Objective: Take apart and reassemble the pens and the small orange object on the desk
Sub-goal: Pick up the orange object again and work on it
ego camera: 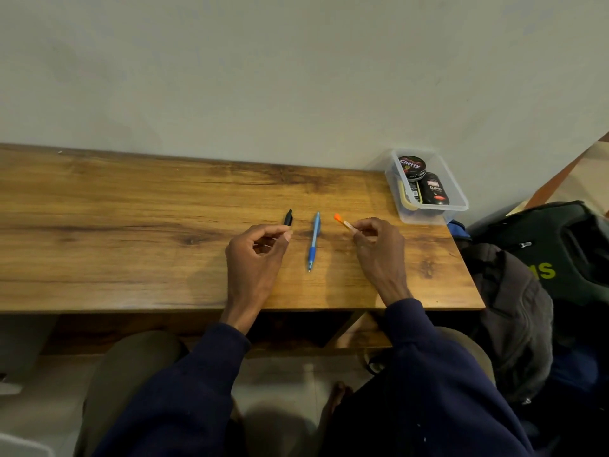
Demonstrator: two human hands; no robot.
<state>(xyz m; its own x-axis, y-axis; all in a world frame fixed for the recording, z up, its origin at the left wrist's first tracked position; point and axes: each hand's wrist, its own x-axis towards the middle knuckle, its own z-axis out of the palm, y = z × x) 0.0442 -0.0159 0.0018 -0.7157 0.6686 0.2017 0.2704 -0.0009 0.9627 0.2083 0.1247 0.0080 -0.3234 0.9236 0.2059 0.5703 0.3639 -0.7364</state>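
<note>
The head view, the only one, looks down on a wooden desk [131, 225] that stands against a pale wall. At the centre of the frame the task's three things make a row, near each other but not touching. The black pen [288, 218] is at the left of the row, the blue pen [313, 240] in the middle, and the small orange object [342, 222] at the right.

The left hand [257, 249] has its fingers curled. Its thumb and forefinger meet at the near end of the black pen and seem to pinch it there. Only the far part of this pen shows beyond the fingertips. The right hand [379, 245] is curled too. Its thumb and first fingers pinch the near end of the small orange object, so the orange tip points toward the upper left. I cannot tell whether these two things rest on the wood or are lifted a little.

The blue pen lies free between the hands, its tip toward the lower edge of the frame, and no finger touches it. I judge that the things are laid side by side so that each can be handled in turn. Holding them by the ends probably leaves the rest free for pulling apart.

In the upper right a clear plastic box [461, 206] holds dark tins [412, 166]. A dark backpack [560, 252] sits at the right of the desk.
</note>
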